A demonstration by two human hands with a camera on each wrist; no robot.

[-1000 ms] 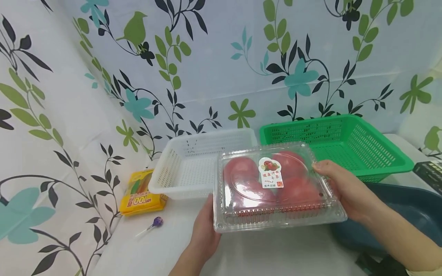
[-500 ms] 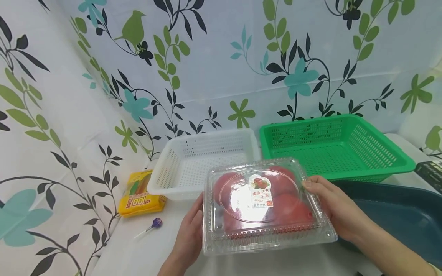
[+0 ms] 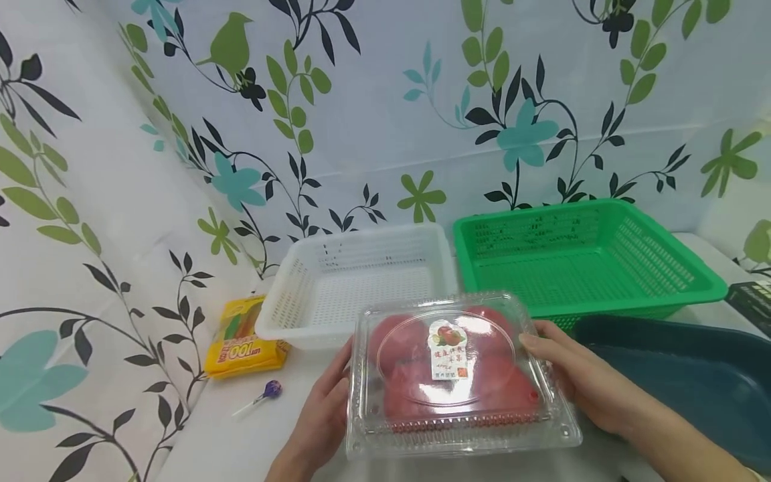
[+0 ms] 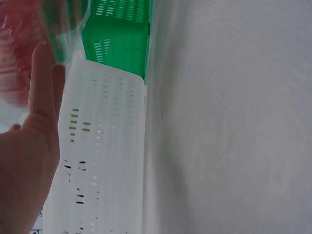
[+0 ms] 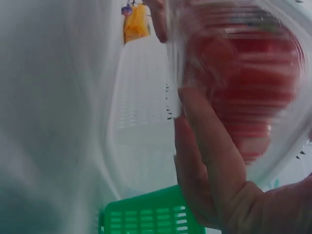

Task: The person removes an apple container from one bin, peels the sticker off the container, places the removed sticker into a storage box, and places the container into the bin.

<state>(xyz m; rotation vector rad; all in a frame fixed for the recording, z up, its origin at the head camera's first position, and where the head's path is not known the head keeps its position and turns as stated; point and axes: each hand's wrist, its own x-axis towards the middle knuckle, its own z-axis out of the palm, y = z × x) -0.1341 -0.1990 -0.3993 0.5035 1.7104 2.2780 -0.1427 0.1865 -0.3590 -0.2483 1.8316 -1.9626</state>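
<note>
Head view: the clear box of red fruit is held between the left hand and right hand, near side of the white basket. Left wrist view: barely bent fingers hold its left side. Right wrist view: partly curled fingers grip its right edge.

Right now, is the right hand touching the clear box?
Touching: the head view shows the right hand gripping the clear box by its right edge, thumb on top.

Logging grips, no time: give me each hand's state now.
Left hand: holding the clear plastic box at its left side.
Right hand: holding the same box at its right side.
</note>
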